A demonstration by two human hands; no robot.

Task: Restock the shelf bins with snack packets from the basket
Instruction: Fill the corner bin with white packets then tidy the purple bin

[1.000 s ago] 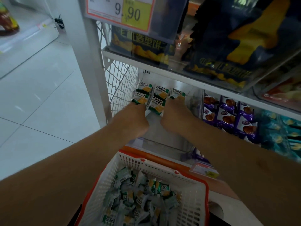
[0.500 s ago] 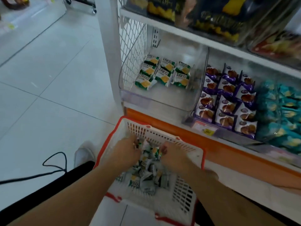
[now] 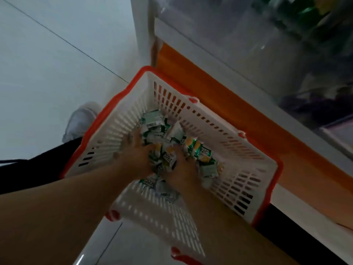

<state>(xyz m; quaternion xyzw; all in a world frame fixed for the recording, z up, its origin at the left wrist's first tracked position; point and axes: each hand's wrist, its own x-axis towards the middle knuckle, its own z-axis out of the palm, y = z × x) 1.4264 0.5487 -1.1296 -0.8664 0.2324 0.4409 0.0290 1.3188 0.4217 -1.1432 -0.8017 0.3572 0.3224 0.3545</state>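
A white slatted basket (image 3: 118, 131) with a red rim sits low in front of me, holding several small green-and-white snack packets (image 3: 201, 153). Both my hands are down inside it among the packets. My left hand (image 3: 136, 152) has its fingers curled into the pile at the left. My right hand (image 3: 183, 169) is dug into the pile at the middle, fingers curled round packets. A packet with dark lettering (image 3: 168, 156) stands between the two hands. The shelf bins (image 3: 248, 54) above are blurred.
The orange kick strip (image 3: 219, 88) of the shelf unit runs diagonally behind the basket. A white shelf upright (image 3: 142, 29) stands at the top. Pale tiled floor (image 3: 47, 64) lies to the left, with my light shoe (image 3: 80, 121) beside the basket.
Both hands left the green packets in the shelf bin, dropped into the basket and have dug deeper into the pile. My view has tilted downward, so the bins are nearly out of sight.
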